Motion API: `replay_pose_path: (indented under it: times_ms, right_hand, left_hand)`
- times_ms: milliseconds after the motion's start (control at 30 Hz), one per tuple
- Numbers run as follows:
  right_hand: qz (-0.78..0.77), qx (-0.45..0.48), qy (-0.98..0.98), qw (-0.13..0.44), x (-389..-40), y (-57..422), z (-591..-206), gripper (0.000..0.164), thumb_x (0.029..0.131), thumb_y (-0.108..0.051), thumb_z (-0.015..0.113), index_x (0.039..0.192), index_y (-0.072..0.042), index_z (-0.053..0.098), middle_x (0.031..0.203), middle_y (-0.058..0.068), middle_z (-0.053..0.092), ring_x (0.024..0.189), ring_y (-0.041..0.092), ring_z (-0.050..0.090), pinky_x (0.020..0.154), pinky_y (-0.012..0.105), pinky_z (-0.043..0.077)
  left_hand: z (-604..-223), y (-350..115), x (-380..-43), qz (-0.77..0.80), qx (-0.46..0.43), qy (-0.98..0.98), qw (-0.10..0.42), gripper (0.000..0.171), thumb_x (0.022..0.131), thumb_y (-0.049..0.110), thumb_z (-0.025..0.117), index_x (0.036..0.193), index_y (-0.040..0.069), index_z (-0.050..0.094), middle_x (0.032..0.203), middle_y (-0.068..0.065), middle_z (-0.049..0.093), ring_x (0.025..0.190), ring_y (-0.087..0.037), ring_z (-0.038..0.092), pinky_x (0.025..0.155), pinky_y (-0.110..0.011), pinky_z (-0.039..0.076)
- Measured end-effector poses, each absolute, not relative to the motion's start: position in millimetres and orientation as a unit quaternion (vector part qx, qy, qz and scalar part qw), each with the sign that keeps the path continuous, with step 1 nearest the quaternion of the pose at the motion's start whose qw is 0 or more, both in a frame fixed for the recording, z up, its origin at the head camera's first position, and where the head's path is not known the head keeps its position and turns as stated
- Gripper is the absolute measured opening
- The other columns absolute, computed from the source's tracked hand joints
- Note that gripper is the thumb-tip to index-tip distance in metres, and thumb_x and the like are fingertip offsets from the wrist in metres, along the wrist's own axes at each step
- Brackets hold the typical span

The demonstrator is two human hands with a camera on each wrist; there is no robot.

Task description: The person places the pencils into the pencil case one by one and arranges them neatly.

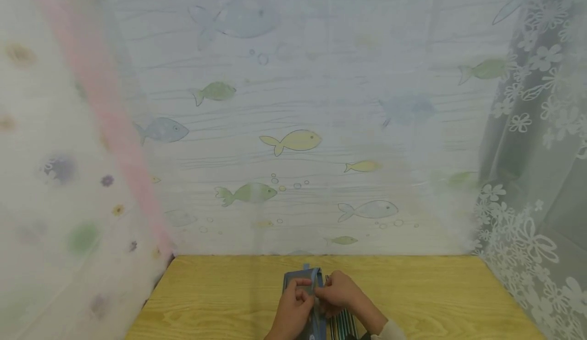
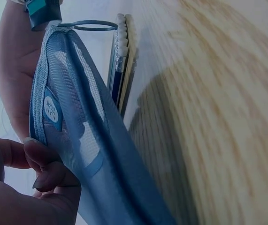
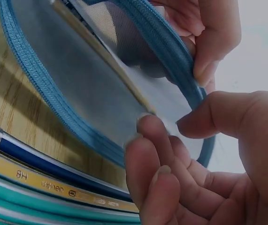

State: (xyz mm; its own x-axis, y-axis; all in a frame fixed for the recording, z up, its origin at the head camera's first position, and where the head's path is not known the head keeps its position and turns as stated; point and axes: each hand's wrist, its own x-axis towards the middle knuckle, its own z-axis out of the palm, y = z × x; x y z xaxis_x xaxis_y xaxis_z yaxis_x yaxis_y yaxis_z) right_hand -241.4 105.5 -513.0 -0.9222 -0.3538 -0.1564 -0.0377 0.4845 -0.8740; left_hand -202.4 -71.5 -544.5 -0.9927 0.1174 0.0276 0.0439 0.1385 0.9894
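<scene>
A blue mesh pencil case [image 1: 299,275] lies on the table with its zipper open. My left hand [image 1: 293,307] pinches the case's zipper edge, seen clearly in the right wrist view. Over the opening is my right hand [image 1: 339,293], its fingers loosely bent with a gap between thumb and fingertips [image 3: 143,154]. Inside the case lies a thin, wood-coloured pencil-like stick [image 3: 108,58], its end close to the right fingertips; no grip on it shows. An oval label [image 2: 51,110] marks the mesh side.
Right beside the case lies a row of several pencils [image 1: 343,324], navy, yellow and green, with metal ferrules and white erasers [image 2: 122,40]. The wooden table [image 1: 215,294] meets a fish-print curtain [image 1: 293,217] behind and a lace curtain [image 1: 527,238] at right.
</scene>
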Motion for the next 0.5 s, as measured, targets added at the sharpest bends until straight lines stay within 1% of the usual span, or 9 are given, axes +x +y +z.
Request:
replay_pose_path:
  times_ms: [100, 200, 267, 333, 433, 500]
  right_hand:
    - [-0.47, -0.116, 0.864, 0.139, -241, 108, -513, 0.035, 0.088, -0.018, 0.071, 0.055, -0.008, 0.066, 0.052, 0.001, 0.065, 0.045, 0.012, 0.064, 0.046, 0.028, 0.052]
    - [-0.45, -0.113, 0.878, 0.116, -241, 112, -515, 0.041, 0.086, -0.018, 0.071, 0.049, -0.018, 0.053, 0.045, -0.008, 0.054, 0.041, 0.005, 0.056, 0.044, 0.021, 0.043]
    - [-0.439, -0.118, 0.885, 0.098, -240, 115, -516, 0.043, 0.085, -0.019, 0.07, 0.048, -0.022, 0.048, 0.043, -0.012, 0.048, 0.039, 0.002, 0.047, 0.043, 0.02, 0.036]
    - [-0.434, -0.122, 0.889, 0.081, -238, 119, -516, 0.042, 0.083, -0.017, 0.069, 0.047, -0.022, 0.046, 0.043, -0.013, 0.045, 0.039, 0.001, 0.041, 0.042, 0.02, 0.032]
    - [-0.425, -0.122, 0.895, 0.054, -236, 127, -517, 0.038, 0.081, -0.017, 0.071, 0.049, -0.02, 0.051, 0.044, -0.012, 0.049, 0.04, 0.002, 0.043, 0.042, 0.021, 0.032]
    - [-0.421, -0.115, 0.899, 0.043, -236, 133, -517, 0.034, 0.081, -0.017, 0.072, 0.053, -0.017, 0.054, 0.046, -0.01, 0.054, 0.042, 0.005, 0.049, 0.044, 0.023, 0.035]
  left_hand:
    - [-545, -72, -202, 0.654, 0.056, 0.754, 0.025, 0.042, 0.092, 0.001, 0.06, 0.134, -0.002, 0.053, 0.074, 0.001, 0.059, 0.057, -0.012, 0.054, 0.054, -0.024, 0.044]
    - [-545, -74, -202, 0.651, 0.056, 0.757, 0.027, 0.043, 0.093, 0.002, 0.061, 0.135, -0.001, 0.053, 0.075, 0.001, 0.059, 0.058, -0.012, 0.055, 0.055, -0.024, 0.046]
    - [-545, -75, -203, 0.649, 0.056, 0.758, 0.029, 0.042, 0.094, 0.003, 0.062, 0.135, -0.001, 0.052, 0.075, 0.001, 0.06, 0.058, -0.012, 0.056, 0.056, -0.024, 0.047]
    - [-545, -76, -203, 0.648, 0.054, 0.759, 0.031, 0.042, 0.095, 0.003, 0.062, 0.135, -0.001, 0.052, 0.076, 0.001, 0.06, 0.059, -0.013, 0.056, 0.057, -0.025, 0.048]
    - [-544, -76, -203, 0.649, 0.052, 0.758, 0.034, 0.041, 0.096, 0.004, 0.062, 0.135, -0.001, 0.052, 0.077, 0.001, 0.06, 0.06, -0.013, 0.056, 0.057, -0.025, 0.049]
    - [-544, -76, -203, 0.649, 0.051, 0.758, 0.036, 0.04, 0.096, 0.004, 0.062, 0.135, -0.001, 0.052, 0.077, 0.001, 0.06, 0.06, -0.013, 0.056, 0.057, -0.025, 0.048]
